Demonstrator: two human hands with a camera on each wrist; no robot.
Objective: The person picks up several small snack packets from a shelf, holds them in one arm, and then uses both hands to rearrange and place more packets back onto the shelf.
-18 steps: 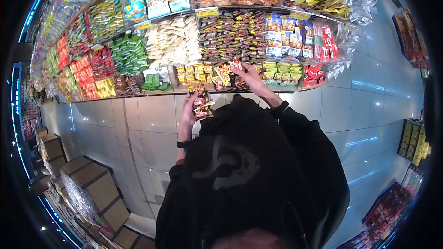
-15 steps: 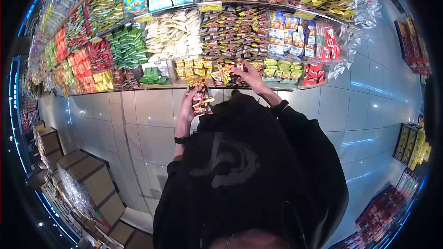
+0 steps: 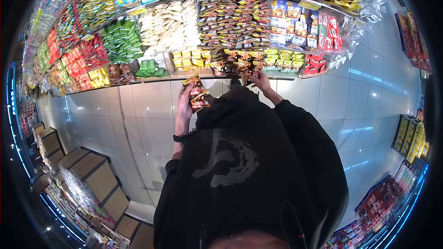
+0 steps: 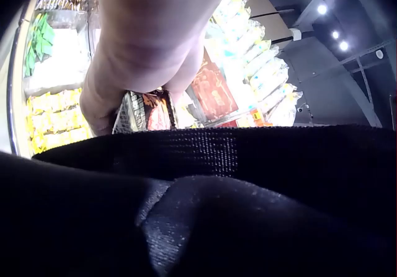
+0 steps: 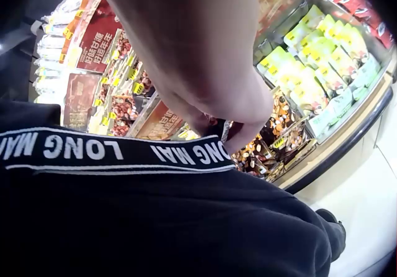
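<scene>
In the head view my left hand grips a few brown and orange snack packets in front of the black top. The left wrist view shows that hand from behind, with a packet's dark, patterned edge showing past the fingers. At the front edge of the low bin, my right hand pinches a dark brown snack packet. More brown packets lie in the bin just beyond it. From the right wrist, the hand hides most of what it holds.
Yellow packets fill the bin to the left, and green packets the one to the right. Above them, an upper tier holds white packets and dark packets. A dark rail edges the shelf front.
The right hand has drawn back from inside the bin to its front edge, with a packet at its fingertips. The packets in the left hand have turned. The head view has shifted slightly.
</scene>
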